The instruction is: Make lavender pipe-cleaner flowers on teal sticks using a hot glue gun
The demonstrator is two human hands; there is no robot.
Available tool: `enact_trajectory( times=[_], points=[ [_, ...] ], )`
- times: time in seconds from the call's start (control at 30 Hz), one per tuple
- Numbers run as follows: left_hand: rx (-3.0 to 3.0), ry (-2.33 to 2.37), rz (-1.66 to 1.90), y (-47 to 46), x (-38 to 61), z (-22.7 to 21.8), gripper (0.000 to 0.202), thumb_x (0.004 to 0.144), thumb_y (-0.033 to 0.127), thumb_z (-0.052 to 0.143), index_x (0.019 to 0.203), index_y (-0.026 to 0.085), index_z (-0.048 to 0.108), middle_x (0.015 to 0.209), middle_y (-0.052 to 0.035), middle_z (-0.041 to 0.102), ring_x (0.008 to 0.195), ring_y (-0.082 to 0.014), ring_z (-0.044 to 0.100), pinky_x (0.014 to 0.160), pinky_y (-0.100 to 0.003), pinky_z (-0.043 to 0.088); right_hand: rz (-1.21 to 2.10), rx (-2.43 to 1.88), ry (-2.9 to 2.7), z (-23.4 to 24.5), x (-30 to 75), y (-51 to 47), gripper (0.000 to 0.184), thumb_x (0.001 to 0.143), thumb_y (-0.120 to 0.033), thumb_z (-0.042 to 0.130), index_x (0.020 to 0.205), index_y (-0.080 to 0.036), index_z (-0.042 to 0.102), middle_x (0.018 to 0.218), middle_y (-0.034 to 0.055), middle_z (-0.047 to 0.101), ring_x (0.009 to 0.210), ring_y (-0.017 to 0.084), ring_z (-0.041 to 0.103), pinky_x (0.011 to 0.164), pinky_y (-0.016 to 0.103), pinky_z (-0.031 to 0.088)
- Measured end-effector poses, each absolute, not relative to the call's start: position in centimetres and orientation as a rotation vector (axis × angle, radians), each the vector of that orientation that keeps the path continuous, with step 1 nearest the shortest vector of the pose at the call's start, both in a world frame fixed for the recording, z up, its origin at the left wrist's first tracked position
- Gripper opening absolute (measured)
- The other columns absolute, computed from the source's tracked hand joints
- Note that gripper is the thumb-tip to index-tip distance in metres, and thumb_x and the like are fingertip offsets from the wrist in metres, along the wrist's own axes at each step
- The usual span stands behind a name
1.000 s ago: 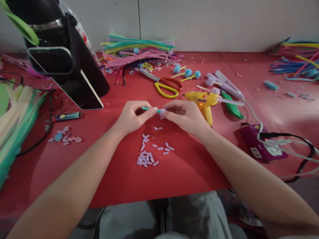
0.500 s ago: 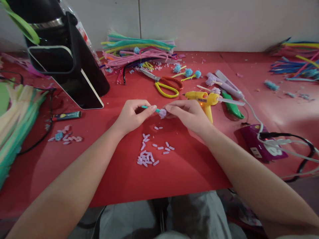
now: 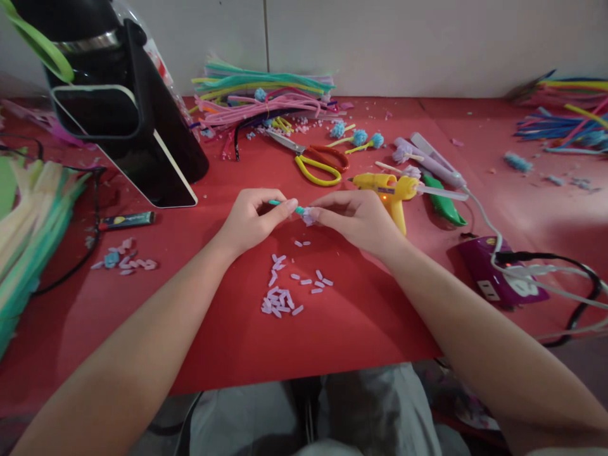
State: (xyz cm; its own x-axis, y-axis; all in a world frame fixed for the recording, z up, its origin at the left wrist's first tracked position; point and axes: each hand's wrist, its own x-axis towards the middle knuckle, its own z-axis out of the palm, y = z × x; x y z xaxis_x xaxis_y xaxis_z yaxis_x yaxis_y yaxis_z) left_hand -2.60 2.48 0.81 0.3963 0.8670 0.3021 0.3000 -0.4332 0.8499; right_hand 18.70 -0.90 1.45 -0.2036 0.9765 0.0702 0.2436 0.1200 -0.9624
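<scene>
While both hands (image 3: 256, 218) (image 3: 355, 214) pinch a lilac-tipped stem (image 3: 300, 210), the red tabletop (image 3: 361, 335) (strewn with snippets (image 3: 297, 310)) meets a pale wall (image 3: 380, 50).

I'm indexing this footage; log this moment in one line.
left hand: pinches teal stem | right hand: touches lilac cluster | near: loose lilac pieces, yellow glue gun
</scene>
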Motion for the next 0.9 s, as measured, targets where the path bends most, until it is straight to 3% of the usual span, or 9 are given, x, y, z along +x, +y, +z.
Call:
enact_trajectory(
  times=[0.17,0.27,0.37,0.43,0.5,0.6,0.67,0.8,0.9],
  points=[
    [1.899,1.010,1.019,2.6,-2.6,0.9,0.033,0.088,0.038,0.068,0.062,0.017,0.066,0.054,0.0020,0.054,0.052,-0.0094,0.044,0.053,-0.026,0.033,1.165,-1.186,-1.578,1.5,19.0,-0.4,0.027,0.089,-0.045,0.069,0.084,-0.020,0.077,0.087,0.0051,0.078,0.085,0.021,0.073,0.085,0.038,0.059],
    [1.855,1.058,1.046,2.9,-2.6,0.6,0.034,0.088,0.040,0.067,0.062,0.017,0.066,0.052,0.0023,0.050,0.051,-0.0096,0.042,0.053,-0.026,0.032,1.007,-1.284,-1.693,2.6,19.6,-0.4,0.028,0.092,-0.044,0.063,0.079,-0.021,0.070,0.080,0.0041,0.074,0.075,0.019,0.068,0.073,0.035,0.056],
    [1.802,1.102,1.082,3.2,-2.7,0.1,0.035,0.088,0.041,0.067,0.063,0.017,0.067,0.052,0.0023,0.050,0.053,-0.0103,0.043,0.054,-0.027,0.032,0.747,-1.502,-2.066,4.2,21.2,-1.9,0.042,0.095,-0.050,0.058,0.063,-0.022,0.058,0.059,0.0009,0.060,0.052,0.013,0.050,0.052,0.031,0.039],
    [1.773,1.112,1.094,3.3,-2.8,-0.1,0.036,0.089,0.042,0.066,0.063,0.017,0.066,0.052,0.0023,0.049,0.054,-0.0106,0.044,0.055,-0.028,0.033,0.604,-1.658,-2.274,5.0,22.9,-3.6,0.058,0.097,-0.059,0.051,0.052,-0.023,0.049,0.048,0.0007,0.050,0.043,0.012,0.038,0.047,0.031,0.027],
    [1.762,1.115,1.096,3.4,-2.8,-0.1,0.037,0.090,0.041,0.065,0.061,0.017,0.064,0.053,0.0026,0.048,0.054,-0.0103,0.043,0.056,-0.028,0.032,0.326,-1.953,-2.243,5.2,24.7,-5.4,0.062,0.092,-0.068,0.053,0.050,-0.023,0.048,0.047,0.0023,0.049,0.042,0.012,0.032,0.048,0.032,0.021],
    [1.756,1.117,1.078,3.3,-2.8,0.2,0.038,0.089,0.039,0.064,0.058,0.017,0.060,0.053,0.0034,0.046,0.054,-0.0096,0.041,0.056,-0.029,0.030,0.165,-2.281,-2.021,4.4,26.8,-6.3,0.062,0.082,-0.084,0.052,0.064,-0.024,0.059,0.061,0.0070,0.062,0.045,0.016,0.039,0.050,0.032,0.024],
    [1.750,1.113,1.080,3.3,-2.8,0.3,0.040,0.088,0.038,0.064,0.055,0.017,0.056,0.052,0.0036,0.045,0.053,-0.0095,0.040,0.055,-0.029,0.029,0.189,-2.254,-1.945,3.5,27.3,-5.3,0.062,0.079,-0.084,0.055,0.071,-0.023,0.060,0.073,0.0094,0.067,0.051,0.018,0.047,0.052,0.032,0.028],
    [1.732,1.112,1.096,3.4,-2.9,0.2,0.039,0.086,0.037,0.064,0.054,0.017,0.054,0.050,0.0039,0.045,0.051,-0.0090,0.038,0.054,-0.028,0.029,0.461,-1.993,-1.728,1.6,26.0,-1.9,0.050,0.074,-0.071,0.072,0.076,-0.021,0.063,0.067,0.0058,0.063,0.056,0.018,0.052,0.054,0.033,0.036],
    [1.739,1.132,1.100,3.5,-2.9,0.0,0.038,0.085,0.037,0.064,0.054,0.017,0.055,0.050,0.0036,0.047,0.050,-0.0087,0.040,0.054,-0.027,0.030,0.755,-1.596,-1.552,0.6,24.4,-0.8,0.038,0.077,-0.056,0.076,0.086,-0.020,0.069,0.074,0.0039,0.067,0.064,0.019,0.059,0.060,0.034,0.046]
  ],
)
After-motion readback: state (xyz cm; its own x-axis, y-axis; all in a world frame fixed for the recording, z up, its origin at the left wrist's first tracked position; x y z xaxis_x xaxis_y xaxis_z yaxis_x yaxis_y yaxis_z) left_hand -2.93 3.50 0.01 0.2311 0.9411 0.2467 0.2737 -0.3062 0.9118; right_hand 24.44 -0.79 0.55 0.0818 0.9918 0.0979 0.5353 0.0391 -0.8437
